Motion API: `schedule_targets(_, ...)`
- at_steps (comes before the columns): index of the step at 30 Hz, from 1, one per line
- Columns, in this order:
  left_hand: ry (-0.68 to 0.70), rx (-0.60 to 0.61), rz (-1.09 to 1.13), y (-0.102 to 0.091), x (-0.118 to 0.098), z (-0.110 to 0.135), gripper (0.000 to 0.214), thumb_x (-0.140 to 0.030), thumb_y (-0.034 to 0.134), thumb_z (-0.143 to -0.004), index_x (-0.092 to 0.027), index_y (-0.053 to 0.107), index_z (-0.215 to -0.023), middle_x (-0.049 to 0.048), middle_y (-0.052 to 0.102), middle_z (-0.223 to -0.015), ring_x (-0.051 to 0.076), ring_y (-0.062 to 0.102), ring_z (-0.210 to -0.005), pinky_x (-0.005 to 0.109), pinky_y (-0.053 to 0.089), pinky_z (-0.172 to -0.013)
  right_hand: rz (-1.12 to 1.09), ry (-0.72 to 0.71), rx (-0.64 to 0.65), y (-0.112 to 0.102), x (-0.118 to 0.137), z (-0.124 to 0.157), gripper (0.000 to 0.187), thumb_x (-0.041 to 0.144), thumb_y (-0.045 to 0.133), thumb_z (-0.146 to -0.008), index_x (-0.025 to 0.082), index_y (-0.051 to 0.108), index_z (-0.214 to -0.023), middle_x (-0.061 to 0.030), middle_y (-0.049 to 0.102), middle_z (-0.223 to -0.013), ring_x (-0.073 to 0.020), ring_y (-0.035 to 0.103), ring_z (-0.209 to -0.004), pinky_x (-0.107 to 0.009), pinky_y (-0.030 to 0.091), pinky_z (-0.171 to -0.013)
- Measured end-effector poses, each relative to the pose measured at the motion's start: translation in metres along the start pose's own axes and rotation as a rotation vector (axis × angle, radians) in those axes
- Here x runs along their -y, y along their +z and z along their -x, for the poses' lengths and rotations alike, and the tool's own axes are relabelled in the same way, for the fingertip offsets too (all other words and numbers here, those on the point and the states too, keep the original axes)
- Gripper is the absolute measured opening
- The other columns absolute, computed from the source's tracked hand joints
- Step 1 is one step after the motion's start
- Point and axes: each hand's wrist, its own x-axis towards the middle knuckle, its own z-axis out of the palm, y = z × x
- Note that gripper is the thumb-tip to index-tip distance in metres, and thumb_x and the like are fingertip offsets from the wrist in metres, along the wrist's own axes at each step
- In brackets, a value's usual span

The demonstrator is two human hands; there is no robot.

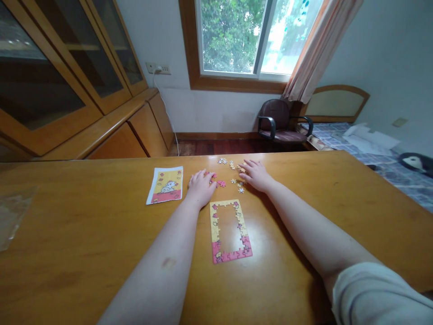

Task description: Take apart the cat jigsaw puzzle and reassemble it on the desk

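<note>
My left hand lies palm down on the table, fingers stretched out over a small group of pink puzzle pieces and partly covering them. To its right, my right hand has its fingers spread over loose yellow pieces at its fingertips. More yellow pieces and white pieces lie between and beyond the hands. Nearer to me is a joined puzzle border, yellow above and pink below, with bare tabletop inside it. A printed picture card showing a white cartoon animal lies left of my left hand.
Everything lies on a glossy wooden table. A clear plastic bag rests at its left side. Behind the table stand a wooden cabinet on the left, an office chair and a bed on the right.
</note>
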Motion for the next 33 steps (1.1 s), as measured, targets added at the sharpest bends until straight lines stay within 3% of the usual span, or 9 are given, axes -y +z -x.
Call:
schedule_targets(3,0.001,-0.003,-0.006,0.0,0.0,0.0,0.045,-0.039,0.044,-0.092,-0.025,0.056,-0.134,0.013,0.044,-0.148,0.03,0.038,-0.137,0.048,0.026,-0.115,0.05,-0.011,0.078,0.0,0.012,-0.009,0.059,0.058,0.039,-0.095,0.032,0.039,-0.147,-0.0109,0.024,-0.159,-0.039,0.022,-0.144,-0.064,0.014,-0.112)
schedule_targets(5,0.007,-0.007,-0.009,0.0,0.0,-0.001,0.045,-0.039,0.044,-0.093,-0.025,0.056,-0.134,0.0129,0.045,-0.147,0.029,0.038,-0.137,0.048,0.026,-0.115,0.073,-0.021,0.116,-0.002,0.015,-0.014,0.056,0.059,0.039,-0.094,0.036,0.042,-0.145,-0.0089,0.023,-0.159,-0.0403,0.02,-0.144,-0.065,0.011,-0.112)
schedule_targets(8,0.007,-0.015,-0.011,0.001,0.0,-0.001,0.045,-0.038,0.045,-0.092,-0.024,0.057,-0.133,0.013,0.045,-0.147,0.03,0.039,-0.136,0.048,0.028,-0.115,0.051,-0.041,0.131,-0.006,0.009,-0.014,0.049,0.058,0.038,-0.095,0.037,0.053,-0.137,-0.007,0.032,-0.156,-0.0393,0.023,-0.143,-0.066,0.01,-0.112)
schedule_targets(12,0.003,-0.022,-0.002,0.002,0.0,-0.001,0.044,-0.038,0.045,-0.092,-0.024,0.057,-0.133,0.0133,0.046,-0.146,0.031,0.04,-0.136,0.047,0.029,-0.114,0.022,-0.037,0.043,-0.008,-0.011,-0.011,0.041,0.052,0.039,-0.096,0.033,0.068,-0.119,-0.0064,0.049,-0.145,-0.0351,0.033,-0.138,-0.063,0.015,-0.112)
schedule_targets(17,-0.013,-0.014,0.018,-0.001,-0.002,0.001,0.044,-0.037,0.044,-0.093,-0.023,0.056,-0.133,0.0126,0.045,-0.148,0.03,0.038,-0.137,0.048,0.029,-0.114,-0.021,0.033,-0.029,-0.003,-0.012,-0.025,0.044,0.048,0.037,-0.098,0.023,0.07,-0.114,-0.0098,0.057,-0.137,-0.0287,0.046,-0.129,-0.05,0.028,-0.111)
schedule_targets(21,-0.015,-0.021,0.028,-0.001,-0.002,0.0,0.048,-0.037,0.045,-0.092,-0.02,0.052,-0.137,0.0138,0.045,-0.148,0.03,0.039,-0.137,0.047,0.029,-0.114,-0.02,0.005,0.038,-0.002,0.006,-0.042,0.048,0.05,0.039,-0.097,0.025,0.056,-0.135,-0.0082,0.043,-0.15,-0.0334,0.032,-0.14,-0.058,0.019,-0.114)
schedule_targets(24,-0.012,-0.025,0.028,0.001,-0.001,-0.001,0.05,-0.036,0.044,-0.092,-0.019,0.05,-0.139,0.0142,0.045,-0.147,0.03,0.039,-0.137,0.047,0.028,-0.115,-0.035,-0.036,0.118,-0.004,0.012,-0.045,0.043,0.048,0.04,-0.098,0.03,0.06,-0.131,-0.0048,0.038,-0.153,-0.0382,0.024,-0.143,-0.066,0.011,-0.112)
schedule_targets(29,-0.017,-0.023,0.023,0.002,-0.001,-0.002,0.05,-0.036,0.043,-0.092,-0.018,0.05,-0.138,0.0147,0.045,-0.148,0.03,0.039,-0.137,0.046,0.028,-0.115,-0.145,-0.18,0.105,-0.006,-0.003,-0.022,0.039,0.041,0.037,-0.099,0.03,0.072,-0.113,-0.0025,0.052,-0.143,-0.034,0.028,-0.142,-0.066,0.01,-0.113)
schedule_targets(33,-0.013,-0.025,0.018,0.002,-0.001,-0.002,0.05,-0.037,0.044,-0.092,-0.018,0.051,-0.137,0.0149,0.046,-0.147,0.03,0.04,-0.136,0.046,0.029,-0.115,-0.249,-0.211,0.011,-0.004,-0.023,0.013,0.041,0.04,0.035,-0.099,0.027,0.072,-0.111,-0.0057,0.061,-0.133,-0.0296,0.043,-0.134,-0.06,0.023,-0.113)
